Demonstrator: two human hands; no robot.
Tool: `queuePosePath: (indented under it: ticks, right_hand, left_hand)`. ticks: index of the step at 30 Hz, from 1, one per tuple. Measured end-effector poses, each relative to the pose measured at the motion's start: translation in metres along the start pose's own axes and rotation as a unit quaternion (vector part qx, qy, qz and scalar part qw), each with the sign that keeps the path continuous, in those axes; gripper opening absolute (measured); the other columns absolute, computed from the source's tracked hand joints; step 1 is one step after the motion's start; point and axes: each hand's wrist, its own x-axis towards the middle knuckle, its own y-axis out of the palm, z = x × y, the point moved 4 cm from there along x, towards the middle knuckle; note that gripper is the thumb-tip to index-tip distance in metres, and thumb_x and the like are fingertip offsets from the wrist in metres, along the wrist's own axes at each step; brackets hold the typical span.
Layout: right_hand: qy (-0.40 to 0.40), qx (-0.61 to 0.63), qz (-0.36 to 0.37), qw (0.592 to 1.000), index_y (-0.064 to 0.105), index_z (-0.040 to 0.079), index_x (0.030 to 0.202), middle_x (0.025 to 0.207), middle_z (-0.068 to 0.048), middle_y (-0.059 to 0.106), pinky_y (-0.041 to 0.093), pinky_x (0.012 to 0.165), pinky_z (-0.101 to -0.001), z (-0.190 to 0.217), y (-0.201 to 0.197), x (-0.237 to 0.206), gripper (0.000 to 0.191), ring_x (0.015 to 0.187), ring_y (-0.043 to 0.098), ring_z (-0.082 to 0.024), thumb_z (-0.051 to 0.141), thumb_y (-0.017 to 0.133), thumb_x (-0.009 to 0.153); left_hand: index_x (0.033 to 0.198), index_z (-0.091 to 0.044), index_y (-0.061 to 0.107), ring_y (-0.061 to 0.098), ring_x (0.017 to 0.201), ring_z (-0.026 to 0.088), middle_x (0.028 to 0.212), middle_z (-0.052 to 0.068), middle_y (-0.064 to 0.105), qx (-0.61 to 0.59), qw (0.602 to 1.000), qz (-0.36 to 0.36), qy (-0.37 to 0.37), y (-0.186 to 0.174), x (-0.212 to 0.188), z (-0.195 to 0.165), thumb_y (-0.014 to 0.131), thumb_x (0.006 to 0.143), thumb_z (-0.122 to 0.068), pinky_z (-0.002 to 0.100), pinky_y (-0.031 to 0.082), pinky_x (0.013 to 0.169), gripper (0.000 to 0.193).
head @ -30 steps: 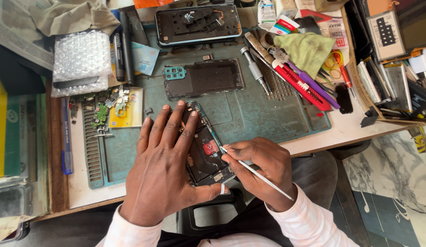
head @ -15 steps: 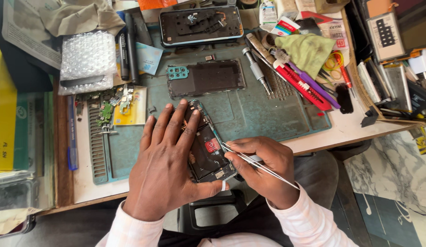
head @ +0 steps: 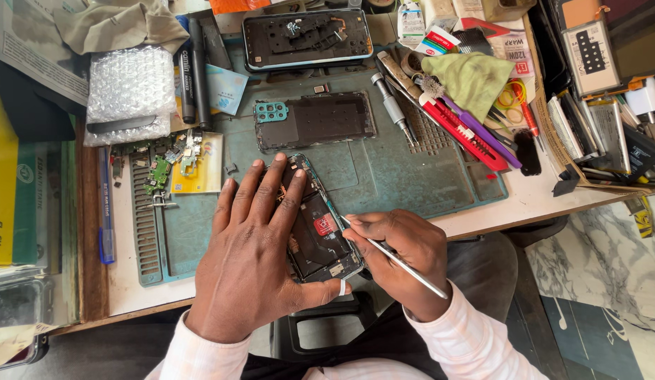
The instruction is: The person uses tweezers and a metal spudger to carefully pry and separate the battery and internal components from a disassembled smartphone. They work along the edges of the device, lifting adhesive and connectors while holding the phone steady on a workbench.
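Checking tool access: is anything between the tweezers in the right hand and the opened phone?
Nothing visible blocks it. The right hand brings thin metal tweezers to the right edge of the opened black phone; the left hand lies flat over the phone's left part.

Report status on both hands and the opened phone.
Left hand flat on opened phone, pinning it to mat. Right hand grips tweezers, tip at phone's edge. Nothing blocking.
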Motion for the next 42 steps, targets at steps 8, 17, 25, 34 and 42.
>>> queuePosePath:
  ticks: [8, 17, 25, 34, 42]
  right_hand:
    - [0.038, 0.070, -0.018, 0.997, 0.069, 0.002, 0.100, 0.103, -0.013, 0.078, 0.064, 0.078, -0.0284, -0.008, -0.004, -0.006, 0.019, 0.092, 0.079, -0.019, -0.003, 0.081, 0.086]
    - [0.102, 0.102, -0.092, 0.985, 0.068, -0.001, 0.104, 0.104, -0.015, 0.077, 0.064, 0.076, -0.0271, -0.018, -0.007, -0.016, 0.010, 0.086, 0.078, -0.016, -0.001, 0.074, 0.095]
    - [0.034, 0.177, -0.050, 0.982, 0.065, 0.000, 0.106, 0.107, -0.016, 0.075, 0.064, 0.089, -0.0325, -0.027, -0.012, -0.020, 0.018, 0.104, 0.076, -0.023, 0.000, 0.077, 0.093]
    - [-0.048, 0.312, 0.091, 0.945, 0.069, 0.011, 0.103, 0.101, -0.011, 0.078, 0.064, 0.076, -0.0290, -0.035, -0.023, -0.024, 0.025, 0.090, 0.079, -0.018, 0.007, 0.086, 0.086]
    - [-0.035, 0.471, 0.149, 0.868, 0.073, 0.008, 0.100, 0.096, -0.013, 0.077, 0.063, 0.073, -0.0335, -0.049, -0.031, -0.027, 0.020, 0.086, 0.077, -0.023, 0.003, 0.087, 0.086]
  left_hand:
    - [0.153, -0.003, 0.039, 0.027, 0.148, 0.045, 0.159, 0.024, 0.034, -0.004, 1.000, 0.001, -0.003, 0.000, 0.000, 0.000, 0.072, 0.056, -0.085, 0.059, 0.016, 0.119, 0.131]
    - [0.153, -0.003, 0.038, 0.023, 0.149, 0.046, 0.160, 0.025, 0.031, 0.003, 1.000, 0.002, 0.002, 0.001, -0.001, 0.002, 0.070, 0.056, -0.089, 0.059, 0.015, 0.118, 0.133]
    - [0.150, -0.005, 0.048, 0.025, 0.150, 0.045, 0.160, 0.022, 0.037, -0.032, 0.999, -0.034, 0.023, -0.004, -0.005, 0.001, 0.069, 0.056, -0.088, 0.058, 0.016, 0.120, 0.128]
    - [0.106, -0.013, 0.077, 0.062, 0.101, 0.025, 0.101, 0.004, 0.074, -0.181, 0.978, -0.072, 0.071, -0.012, -0.016, -0.035, 0.083, 0.078, -0.026, 0.045, 0.042, 0.090, 0.032]
    - [0.087, -0.010, 0.076, 0.061, 0.070, 0.024, 0.074, 0.004, 0.069, -0.237, 0.971, 0.001, 0.044, 0.001, -0.031, -0.060, 0.080, 0.078, -0.013, 0.039, 0.044, 0.066, 0.010]
